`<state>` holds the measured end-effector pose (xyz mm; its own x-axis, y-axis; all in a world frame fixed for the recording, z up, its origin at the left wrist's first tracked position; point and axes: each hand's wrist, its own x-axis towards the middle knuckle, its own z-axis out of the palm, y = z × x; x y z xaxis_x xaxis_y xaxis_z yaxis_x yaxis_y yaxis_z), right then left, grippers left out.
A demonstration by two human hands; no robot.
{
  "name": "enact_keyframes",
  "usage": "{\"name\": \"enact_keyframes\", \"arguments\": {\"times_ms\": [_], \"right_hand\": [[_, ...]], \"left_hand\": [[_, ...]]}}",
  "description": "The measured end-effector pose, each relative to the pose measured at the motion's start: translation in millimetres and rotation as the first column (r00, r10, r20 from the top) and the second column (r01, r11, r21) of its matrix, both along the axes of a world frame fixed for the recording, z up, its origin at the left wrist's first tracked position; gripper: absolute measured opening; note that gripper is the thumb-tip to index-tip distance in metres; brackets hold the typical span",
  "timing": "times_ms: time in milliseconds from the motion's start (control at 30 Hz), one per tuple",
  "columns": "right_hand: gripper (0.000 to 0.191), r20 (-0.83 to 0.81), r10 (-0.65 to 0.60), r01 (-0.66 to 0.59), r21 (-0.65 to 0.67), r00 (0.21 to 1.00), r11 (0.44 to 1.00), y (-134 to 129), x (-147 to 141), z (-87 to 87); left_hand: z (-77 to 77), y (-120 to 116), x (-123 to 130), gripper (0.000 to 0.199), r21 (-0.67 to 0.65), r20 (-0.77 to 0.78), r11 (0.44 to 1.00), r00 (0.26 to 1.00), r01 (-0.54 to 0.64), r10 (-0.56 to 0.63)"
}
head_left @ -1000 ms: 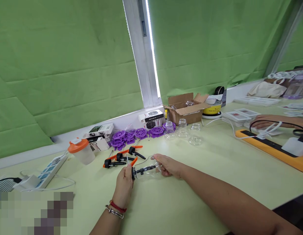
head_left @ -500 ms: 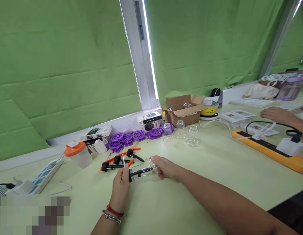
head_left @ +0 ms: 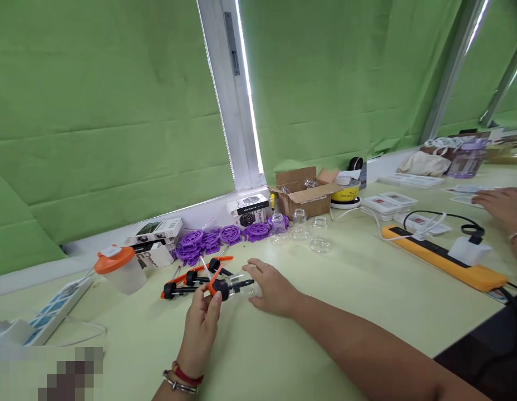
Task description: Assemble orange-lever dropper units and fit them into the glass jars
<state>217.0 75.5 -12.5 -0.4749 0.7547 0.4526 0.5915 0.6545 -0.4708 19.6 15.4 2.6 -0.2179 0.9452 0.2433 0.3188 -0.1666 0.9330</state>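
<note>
My left hand (head_left: pixel 205 314) is closed on the black and orange pump head (head_left: pixel 220 288) of a clear bottle. The bottle (head_left: pixel 238 285) lies sideways above the table, with a black tube inside. My right hand (head_left: pixel 271 289) is around the bottle's far end, thumb and fingers apart on either side of it; whether they touch it is hard to tell. Beyond my left hand lie several similar black and orange pump heads (head_left: pixel 191 277). Farther back are purple plastic wheels (head_left: pixel 230 235) and clear bottles (head_left: pixel 320 236).
An orange-lidded cup (head_left: pixel 122 270) and a white power strip (head_left: pixel 60 309) stand left. Behind are a cardboard box (head_left: pixel 310 200) and small printed boxes (head_left: pixel 247 209). On the right lie an orange power strip (head_left: pixel 446 259) with cables and another person's hands (head_left: pixel 502 206).
The pump head has turned so its orange lever shows above my left hand. My right hand's fingers have spread from around the bottle's end. The view has shifted slightly right.
</note>
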Motion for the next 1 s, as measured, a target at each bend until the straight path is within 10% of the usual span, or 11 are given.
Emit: {"name": "enact_keyframes", "arguments": {"times_ms": [267, 1000], "right_hand": [[0.069, -0.059, -0.252, 0.235, -0.208, 0.966, 0.950, 39.9, 18.5, -14.0], [0.084, 0.024, -0.528, 0.526, -0.128, 0.849, 0.841, 86.5, 13.8, -22.1]], "left_hand": [[-1.6, 2.8, -6.5, 0.055, -0.061, -0.170, 0.998, 0.985, 0.014, -0.024], [-4.2, 9.3, -13.4, 0.052, -0.076, -0.185, 0.997, 0.982, 0.015, -0.029]]}}
